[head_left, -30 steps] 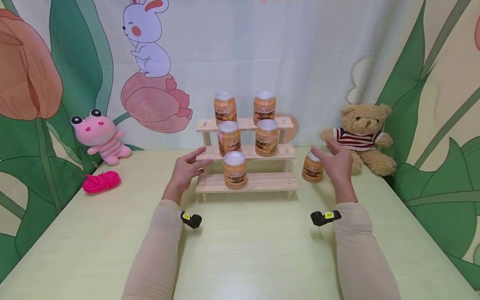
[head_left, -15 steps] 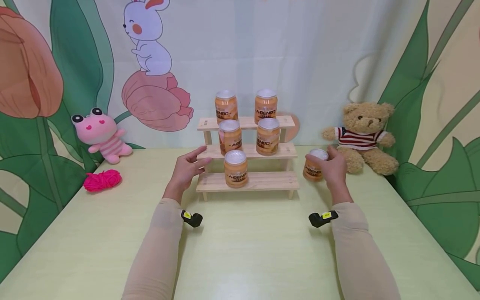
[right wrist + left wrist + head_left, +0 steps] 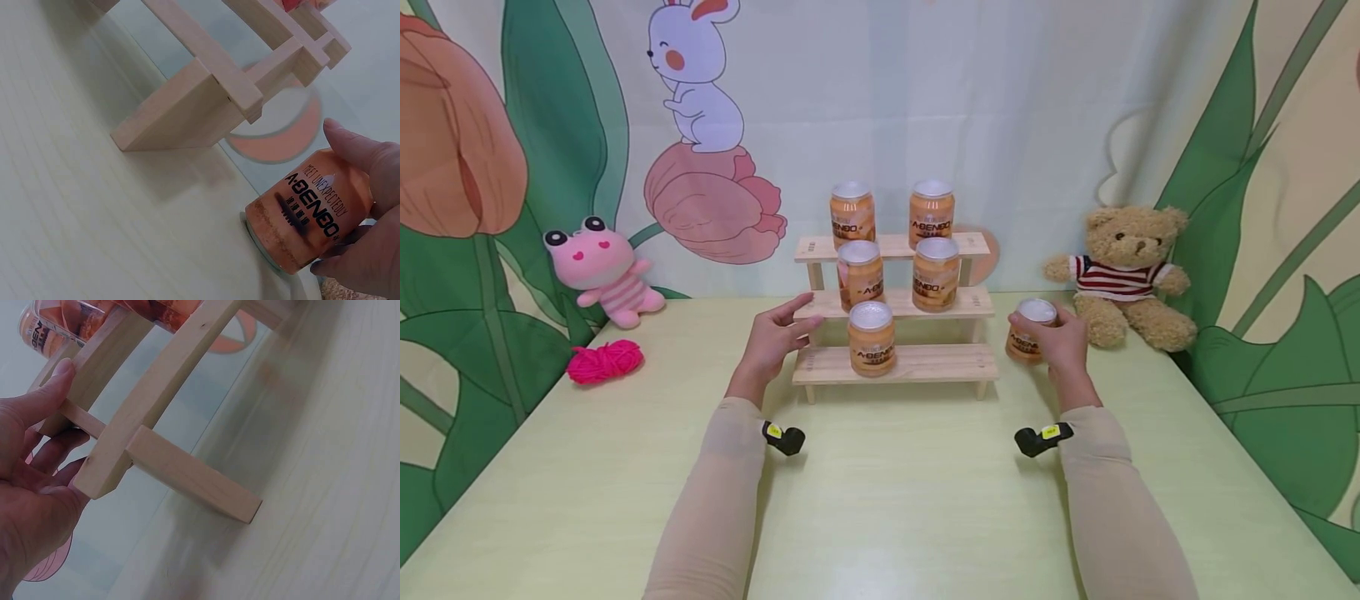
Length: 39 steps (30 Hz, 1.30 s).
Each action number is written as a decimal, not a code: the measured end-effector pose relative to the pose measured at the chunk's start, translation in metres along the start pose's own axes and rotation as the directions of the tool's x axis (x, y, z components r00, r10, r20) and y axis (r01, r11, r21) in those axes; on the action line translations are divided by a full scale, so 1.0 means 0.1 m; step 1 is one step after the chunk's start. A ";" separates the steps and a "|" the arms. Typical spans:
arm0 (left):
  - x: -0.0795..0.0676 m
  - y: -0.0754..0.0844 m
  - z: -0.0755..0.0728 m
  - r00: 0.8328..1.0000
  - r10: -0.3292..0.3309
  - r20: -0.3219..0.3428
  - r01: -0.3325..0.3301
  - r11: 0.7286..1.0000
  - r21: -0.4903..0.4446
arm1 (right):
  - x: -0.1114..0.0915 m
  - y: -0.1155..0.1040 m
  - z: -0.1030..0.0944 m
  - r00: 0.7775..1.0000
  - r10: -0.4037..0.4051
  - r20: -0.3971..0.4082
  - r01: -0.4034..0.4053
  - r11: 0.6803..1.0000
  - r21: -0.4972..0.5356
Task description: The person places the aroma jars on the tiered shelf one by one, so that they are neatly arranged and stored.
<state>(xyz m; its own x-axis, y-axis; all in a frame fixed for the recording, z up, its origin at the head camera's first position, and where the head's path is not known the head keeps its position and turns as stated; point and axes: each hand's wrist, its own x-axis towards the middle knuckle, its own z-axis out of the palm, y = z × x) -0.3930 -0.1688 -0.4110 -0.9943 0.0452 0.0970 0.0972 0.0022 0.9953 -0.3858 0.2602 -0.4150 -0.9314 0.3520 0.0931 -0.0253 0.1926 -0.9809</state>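
In the head view, my right hand (image 3: 1065,343) grips an orange can (image 3: 1024,343) with a silver lid, standing to the right of the stand. The right wrist view shows the thumb near the lid end of the can (image 3: 309,209) and fingers behind it, its base close over the tabletop. My left hand (image 3: 772,337) holds the left end of a three-tier wooden stand (image 3: 940,362), thumb along the middle plank's edge and fingers beneath, as the left wrist view shows. Matching cans stand upright on it: one can (image 3: 872,340) on the bottom tier, two on each tier above.
A pink frog plush (image 3: 602,271) and a bundle of bright pink yarn (image 3: 605,362) lie at the left. At the right back sits a teddy bear (image 3: 1133,275) in a striped shirt, close behind my right hand. A printed curtain (image 3: 1037,125) hangs behind the table.
My right hand has moved left and slightly down onto the can beside the stand, and its thumb and fingers have closed round it. My left hand stays at the stand's end.
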 end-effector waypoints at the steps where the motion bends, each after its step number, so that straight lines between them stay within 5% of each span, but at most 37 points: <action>1: 0.00 0.00 0.00 1.000 0.001 0.000 -0.001 1.000 -0.001 | 0.00 0.00 0.00 1.000 0.003 0.001 -0.003 1.000 0.009; 9: -0.01 0.01 0.01 1.000 0.009 0.000 -0.009 1.000 0.000 | -0.02 -0.02 -0.02 0.998 0.067 0.002 -0.066 0.994 0.088; 27: 0.01 0.03 0.01 0.999 -0.034 0.000 0.034 0.999 0.006 | 0.03 0.08 0.02 0.997 0.080 -0.003 -0.080 0.993 0.088; 39: -0.01 0.01 0.02 1.000 -0.001 -0.011 0.001 1.000 0.002 | 0.05 0.03 -0.02 0.990 0.136 0.032 -0.138 0.985 0.102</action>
<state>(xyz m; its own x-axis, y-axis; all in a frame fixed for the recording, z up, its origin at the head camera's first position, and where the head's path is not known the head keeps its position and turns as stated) -0.3913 -0.1673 -0.4100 -0.9948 0.0343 0.0963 0.0965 0.0044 0.9953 -0.3895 0.2642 -0.4172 -0.9372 0.3457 -0.0465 0.0671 0.0478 -0.9966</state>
